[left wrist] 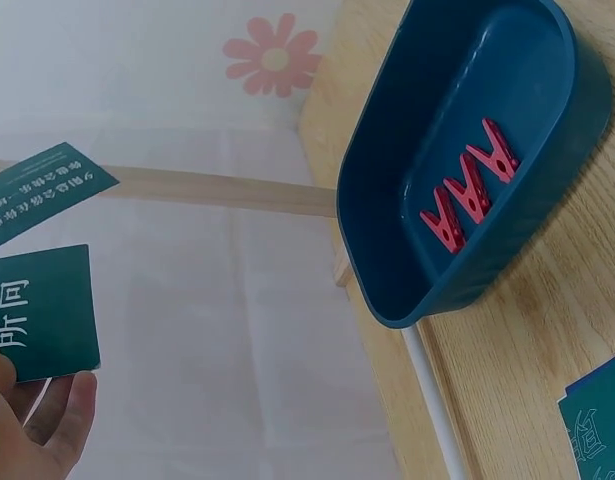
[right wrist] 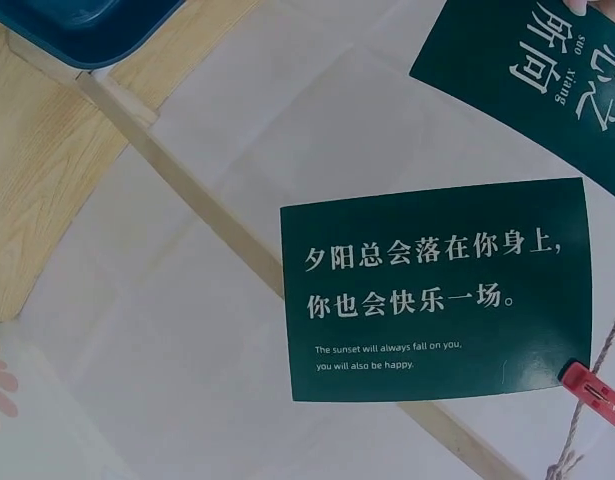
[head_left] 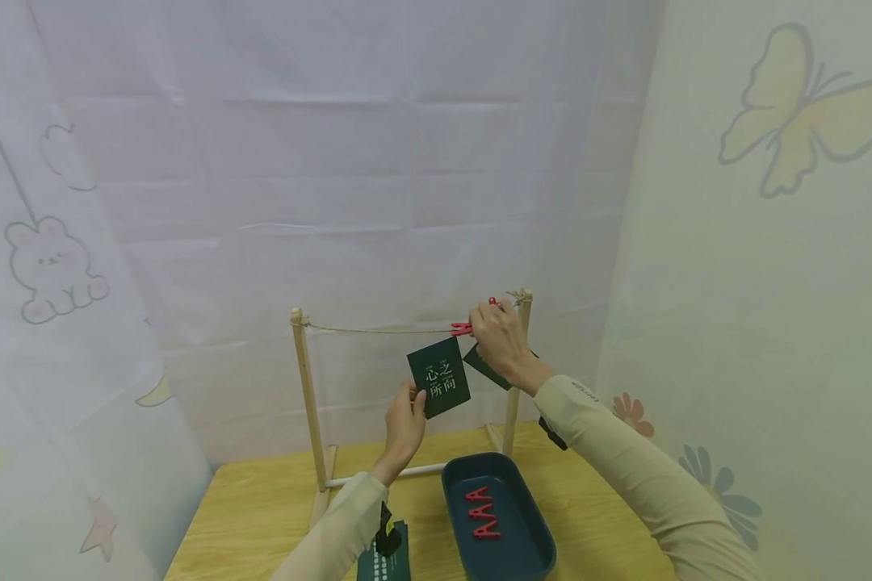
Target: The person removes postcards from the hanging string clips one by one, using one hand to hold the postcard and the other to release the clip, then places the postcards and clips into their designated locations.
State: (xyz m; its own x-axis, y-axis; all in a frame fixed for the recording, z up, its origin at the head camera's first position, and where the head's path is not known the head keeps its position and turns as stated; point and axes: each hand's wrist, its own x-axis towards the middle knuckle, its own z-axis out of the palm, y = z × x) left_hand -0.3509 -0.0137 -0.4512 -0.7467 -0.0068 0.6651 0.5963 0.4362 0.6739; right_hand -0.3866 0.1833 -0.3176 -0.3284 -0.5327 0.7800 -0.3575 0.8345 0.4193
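Note:
My left hand (head_left: 405, 424) pinches a dark green card (head_left: 452, 395) with white Chinese characters by its lower left corner. The card is tilted, its top edge just under the twine (head_left: 378, 331). At the twine, my right hand (head_left: 500, 335) grips a red clothespin (head_left: 461, 329) that points left, beside the card's top corner. A second green card (right wrist: 437, 290), printed with a sentence, hangs from the twine by another red clothespin (right wrist: 595, 395); in the head view my right hand partly covers it. The right wrist view does not show the right hand's fingers.
The twine spans two wooden posts (head_left: 307, 395) of a stand on the wooden table (head_left: 254, 500). A blue tray (head_left: 505, 557) in front holds three red clothespins (head_left: 484, 512). More green cards (head_left: 400, 557) lie left of the tray, partly under the left forearm.

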